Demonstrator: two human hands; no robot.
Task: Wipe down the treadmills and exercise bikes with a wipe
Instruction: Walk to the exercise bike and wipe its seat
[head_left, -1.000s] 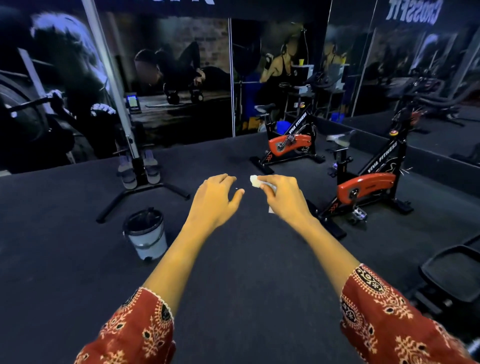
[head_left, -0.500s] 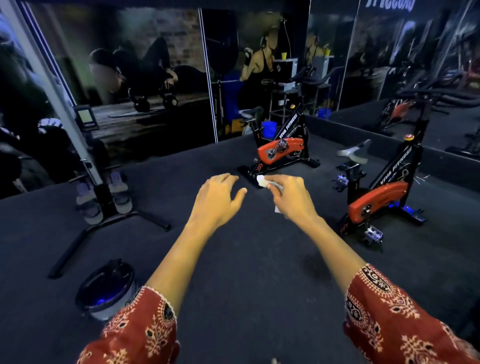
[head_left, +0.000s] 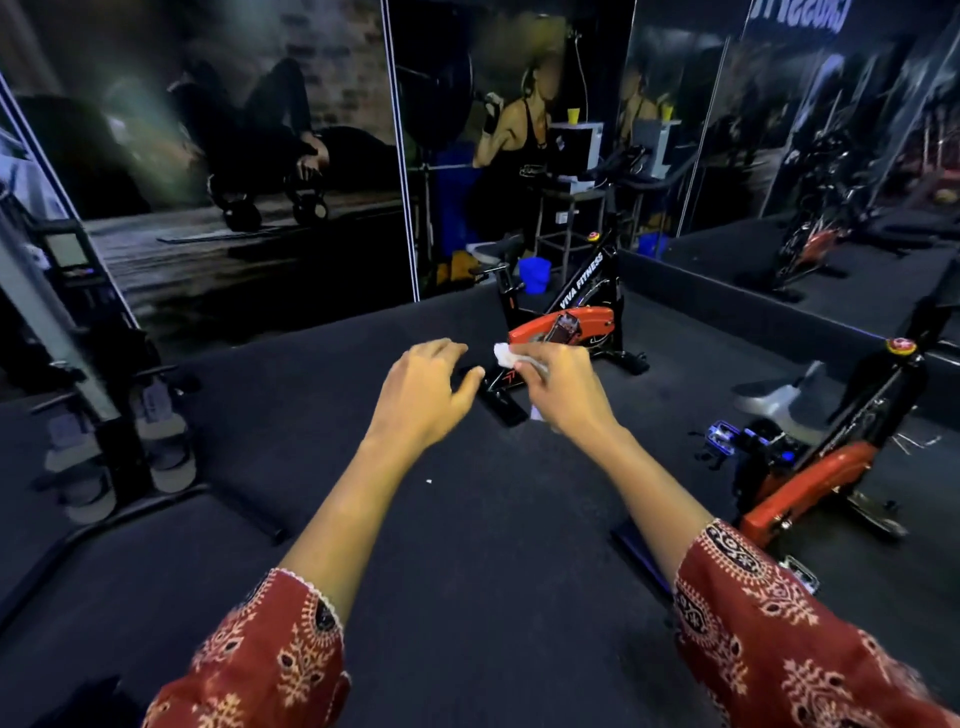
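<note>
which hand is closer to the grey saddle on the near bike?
Right. The right hand, pinching the wipe, sits left of the grey saddle in view. The left hand is farther left again, beyond the right hand, holding nothing.

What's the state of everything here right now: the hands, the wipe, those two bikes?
left hand: open, holding nothing.
right hand: pinching the wipe.
wipe: crumpled, held in the right hand's fingers.
far exercise bike: upright, nobody riding.
near exercise bike: upright, nobody riding.
</note>
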